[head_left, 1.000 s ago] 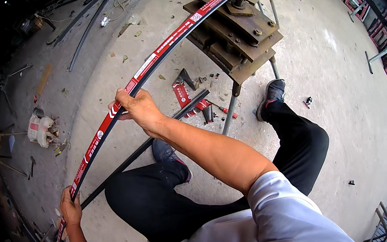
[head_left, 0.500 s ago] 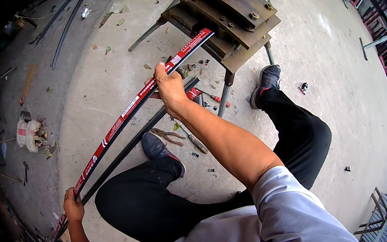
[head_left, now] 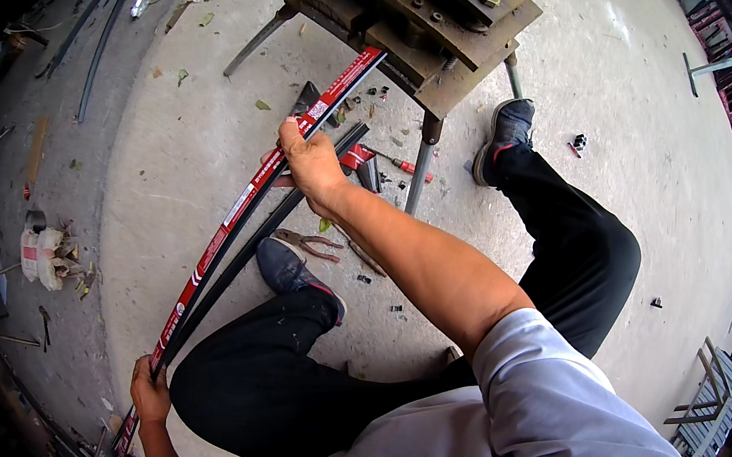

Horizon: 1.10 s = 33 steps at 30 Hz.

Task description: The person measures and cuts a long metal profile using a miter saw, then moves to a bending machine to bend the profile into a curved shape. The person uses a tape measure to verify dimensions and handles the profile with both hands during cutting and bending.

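A long black strip with a red printed film slants across the left of the head view, its far end at the edge of a brown metal press. My right hand is closed around its upper part, thumb on top. Lower down, my left hand grips the same strip near my knee. Beside and partly under it runs a second dark strip without red on the visible side. I cannot tell whether the far end touches the press.
Pliers and a red-handled tool lie on the concrete floor near my shoes. Small black pieces are scattered about. Long dark bars lie at the far left; a metal frame stands at the right.
The view has shifted, so the press sits further left and higher. The strip's far end has drawn slightly back from the press. Both hands keep their hold, and the left has moved a little right.
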Motion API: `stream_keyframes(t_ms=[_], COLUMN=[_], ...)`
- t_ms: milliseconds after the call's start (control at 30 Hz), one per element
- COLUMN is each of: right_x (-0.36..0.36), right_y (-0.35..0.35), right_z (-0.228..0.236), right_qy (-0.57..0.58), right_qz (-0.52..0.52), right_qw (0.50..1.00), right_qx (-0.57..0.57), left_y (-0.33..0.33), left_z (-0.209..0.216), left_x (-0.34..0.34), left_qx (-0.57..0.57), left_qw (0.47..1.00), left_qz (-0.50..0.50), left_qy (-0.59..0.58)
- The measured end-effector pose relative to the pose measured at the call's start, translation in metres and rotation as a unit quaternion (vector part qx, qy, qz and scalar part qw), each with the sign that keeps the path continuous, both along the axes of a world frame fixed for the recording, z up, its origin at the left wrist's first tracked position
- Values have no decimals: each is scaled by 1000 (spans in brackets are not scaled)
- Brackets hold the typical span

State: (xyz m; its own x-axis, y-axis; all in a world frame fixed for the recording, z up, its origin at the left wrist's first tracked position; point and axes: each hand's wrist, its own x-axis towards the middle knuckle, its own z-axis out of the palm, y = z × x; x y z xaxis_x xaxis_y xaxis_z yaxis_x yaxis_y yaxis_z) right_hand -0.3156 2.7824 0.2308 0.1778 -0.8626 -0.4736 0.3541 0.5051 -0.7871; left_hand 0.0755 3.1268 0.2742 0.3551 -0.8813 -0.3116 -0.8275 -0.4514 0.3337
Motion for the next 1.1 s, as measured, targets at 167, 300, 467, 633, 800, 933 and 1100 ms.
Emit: stream_keyframes(t_ms=[167,300,467,633,800,933,1100], right_x=[-7,-9,-12,-14,-22,-22,-25], right_y=[-1,1,3,6,7,9,10], right_z=[1,3,8,19,16,19,21], right_qy=[3,0,3,3,-2,-18,-19], right_qz=[10,6,7,-7,11,0,2], right_qw=[1000,1000,1000,1000,1000,1000,1000], right_qx=[11,1,-12,11,3,-12,-8], left_y=[2,4,13,21,18,26,24], left_z=[-2,6,14,25,46,47,56], left_x=[-5,-15,-22,-28,-52,-62,-82], left_qx=[-14,-7,-15,-32,-10,-42,-47], left_qw=[995,998,999,999,1000,999,999], left_qz=[61,38,19,-22,-12,-14,-8], left_qy=[82,56,42,21,15,23,24])
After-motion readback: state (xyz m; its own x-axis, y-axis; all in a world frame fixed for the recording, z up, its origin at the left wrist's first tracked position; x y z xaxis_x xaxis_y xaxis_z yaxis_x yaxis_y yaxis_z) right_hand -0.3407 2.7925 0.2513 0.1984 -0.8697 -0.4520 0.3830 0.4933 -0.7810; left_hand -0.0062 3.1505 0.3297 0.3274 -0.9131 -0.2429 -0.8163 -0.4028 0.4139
